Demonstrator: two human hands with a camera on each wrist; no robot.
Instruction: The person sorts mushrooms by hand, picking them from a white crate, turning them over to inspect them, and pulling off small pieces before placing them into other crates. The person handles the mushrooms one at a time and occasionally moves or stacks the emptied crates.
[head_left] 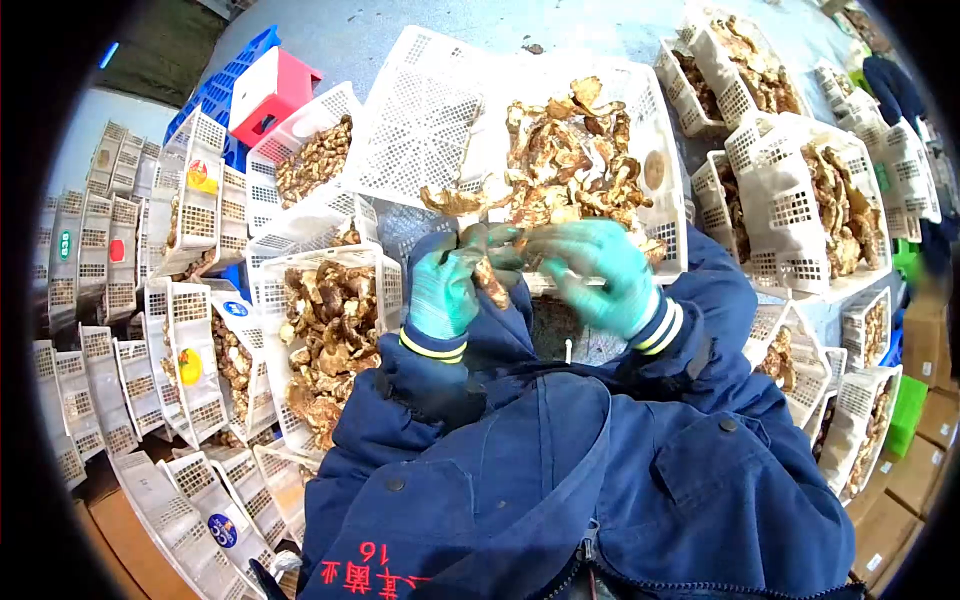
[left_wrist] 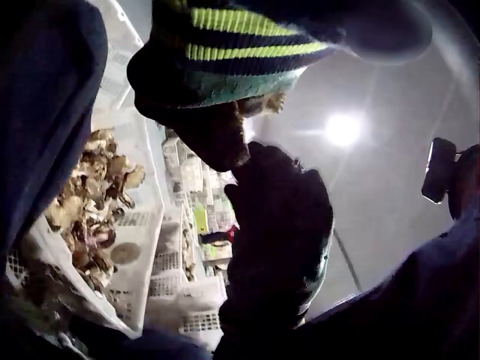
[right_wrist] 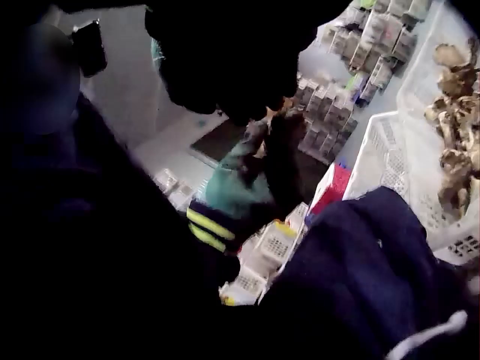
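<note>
A brown mushroom (head_left: 490,285) is held at the fingertips of the left hand (head_left: 447,290), with the fingers bent around it and its lower end pointing downward toward the near side. The right hand (head_left: 600,275) is raised just beside it, to the right; its fingers are partly bent and blurred, and whether anything is gripped by it cannot be told. Teal gloves with darkened fingers are worn on both hands.

The held piece is located at the near edge of a large white crate (head_left: 655,120), in which a pile of mushrooms (head_left: 560,150) is contained. A perforated white crate (head_left: 415,110) is placed against it at the far left. More mushrooms are contained in a left crate (head_left: 392,292), beside the left forearm. A red box (head_left: 272,95) is noted at the far left, and cardboard boxes (head_left: 885,530) at the near right.
</note>
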